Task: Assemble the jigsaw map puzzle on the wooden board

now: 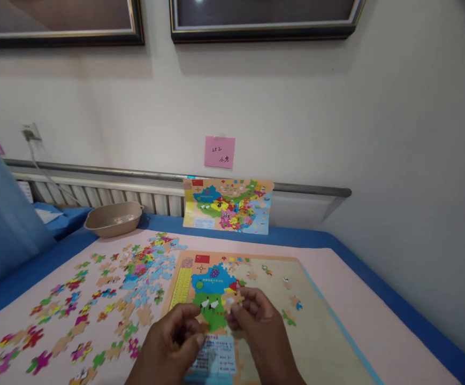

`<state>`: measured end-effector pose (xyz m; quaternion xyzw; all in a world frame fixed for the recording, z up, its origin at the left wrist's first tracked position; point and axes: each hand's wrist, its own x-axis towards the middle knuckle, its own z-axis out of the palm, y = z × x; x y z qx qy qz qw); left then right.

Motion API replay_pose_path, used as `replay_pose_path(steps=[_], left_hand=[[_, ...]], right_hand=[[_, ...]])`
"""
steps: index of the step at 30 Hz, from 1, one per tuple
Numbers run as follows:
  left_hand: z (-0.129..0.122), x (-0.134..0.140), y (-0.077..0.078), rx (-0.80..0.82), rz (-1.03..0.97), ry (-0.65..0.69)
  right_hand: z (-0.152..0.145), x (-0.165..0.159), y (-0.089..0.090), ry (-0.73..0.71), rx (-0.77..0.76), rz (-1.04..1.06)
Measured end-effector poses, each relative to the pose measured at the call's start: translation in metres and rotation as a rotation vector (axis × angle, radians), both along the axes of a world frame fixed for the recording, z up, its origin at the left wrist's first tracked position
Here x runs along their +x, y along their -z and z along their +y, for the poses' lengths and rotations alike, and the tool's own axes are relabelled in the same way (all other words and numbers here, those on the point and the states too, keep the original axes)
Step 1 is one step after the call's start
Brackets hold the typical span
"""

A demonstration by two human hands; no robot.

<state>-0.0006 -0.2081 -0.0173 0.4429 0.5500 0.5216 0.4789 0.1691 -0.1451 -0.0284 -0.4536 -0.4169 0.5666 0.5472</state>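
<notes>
Roughly quarter done: puzzle board (316, 321) at lower centre of frame filled only at its left part, right part bare; loose pieces (96, 299) spread at left on table (376, 321). Right hand (256, 321) pinches small pale piece (231, 301) over board; left hand (172, 337) curled, fingers closed, contents unclear. Reference map (228, 206) leans against wall

You have a multicoloured map board (296, 289), a pink note (219, 152), a beige bowl (114, 219) and a blue-edged pink cloth (360, 310).

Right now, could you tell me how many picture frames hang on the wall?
2, both cut off by the top edge: one frame at upper left, the other frame at upper centre. More may hang out of view.
</notes>
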Motion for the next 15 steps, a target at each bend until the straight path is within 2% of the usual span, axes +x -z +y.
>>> replay_pose_path(steps=[5, 9, 15], left_hand=[[-0.007, 0.001, -0.004, 0.072, 0.277, 0.034], [-0.008, 0.002, -0.001, 0.121, 0.384, 0.028], [-0.006, -0.002, 0.004, 0.114, 0.452, 0.056]], right_hand=[[0.018, 0.024, -0.024, 0.102, 0.110, 0.002], [0.024, 0.034, -0.025, 0.132, 0.134, -0.001], [0.026, 0.035, -0.024, 0.128, 0.142, 0.031]])
